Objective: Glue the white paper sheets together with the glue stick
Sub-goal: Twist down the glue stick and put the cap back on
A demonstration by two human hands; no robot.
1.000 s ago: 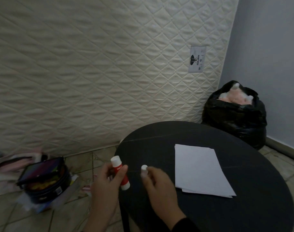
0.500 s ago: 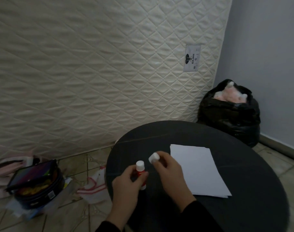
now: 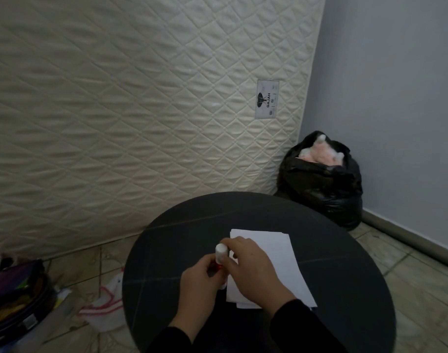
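Both hands work the glue stick [image 3: 220, 253] above the desk's [image 3: 166, 250] left part, just beside the paper sheets [image 3: 273, 253]. Left hand [image 3: 200, 278] curls round the red barrel, likely steadying it. Right hand [image 3: 253, 266] pinches the white top; cap on or off, cannot tell. Sheets lie mid-desk, clear of edges; bare desk beyond them.

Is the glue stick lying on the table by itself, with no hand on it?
No. Both the left hand and right hand hold the glue stick above the table.
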